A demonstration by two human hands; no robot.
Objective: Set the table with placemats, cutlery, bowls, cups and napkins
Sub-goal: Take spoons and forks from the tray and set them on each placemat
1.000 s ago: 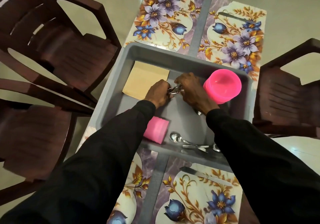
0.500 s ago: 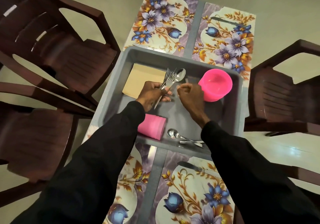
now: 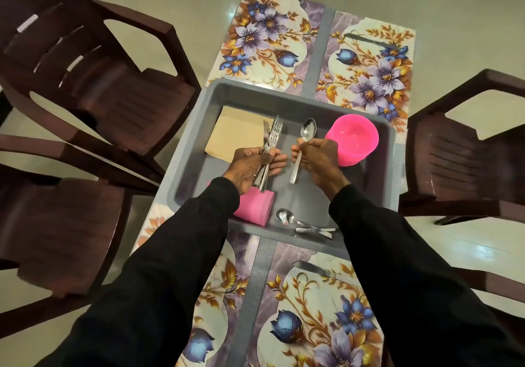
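The left hand (image 3: 250,165) is closed around a bundle of forks (image 3: 271,142), tines pointing up and away, held above the grey tub (image 3: 392,167). The right hand (image 3: 318,156) pinches one spoon (image 3: 305,139) at the upper part of its handle, bowl up; this grip is closed on the spoon only. The two hands are near each other but apart.

The tub stands in the middle of the worktop, on the floral placemats (image 3: 369,76), and holds the remaining things: a tan napkin (image 3: 235,136) at the far left, stacked pink bowls (image 3: 353,142) at the far right, a pink cup (image 3: 255,206) lying on its side at the near wall, and more spoons (image 3: 301,223) beside it. A knife (image 3: 321,271) lies already on the near right placemat, and another on the far right one.

The step seems to be sorting the cutlery for one place. To do it well, I would keep the forks firmly bundled so none slides out, carry the spoon low over the tub wall, and lay it beside the knife, parallel to it. The steel handles are smooth, so a loose pinch may let one swing.
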